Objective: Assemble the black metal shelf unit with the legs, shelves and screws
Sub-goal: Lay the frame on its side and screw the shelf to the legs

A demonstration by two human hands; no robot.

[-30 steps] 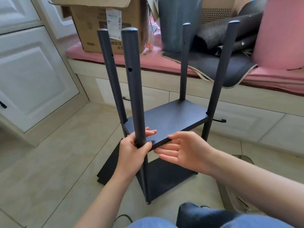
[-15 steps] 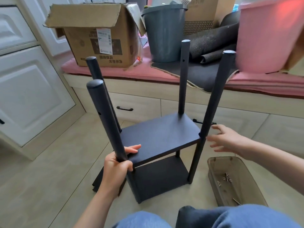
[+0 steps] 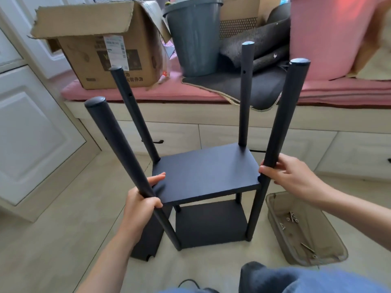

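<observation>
The black shelf unit stands upright on the floor with several round legs. Its upper shelf (image 3: 206,172) sits mid-height and a lower shelf (image 3: 211,223) sits near the floor. My left hand (image 3: 140,205) grips the near left leg (image 3: 118,149) at the upper shelf's corner, fingertips on the shelf top. My right hand (image 3: 289,176) grips the near right leg (image 3: 281,115) just above the shelf's right corner. A loose black shelf panel (image 3: 148,240) lies on the floor behind the left leg. Screws (image 3: 293,217) lie in a clear tray (image 3: 325,248) at the right.
A cushioned bench (image 3: 338,89) at the back carries a cardboard box (image 3: 101,47), a grey bin (image 3: 194,34), dark mats and a pink tub (image 3: 330,32). White cabinet doors (image 3: 31,134) stand at the left. My knee (image 3: 296,280) is at the bottom edge.
My right hand has moved in from the open air and now grips the near right leg. The unit has shifted and turned a little; my left hand keeps its hold.
</observation>
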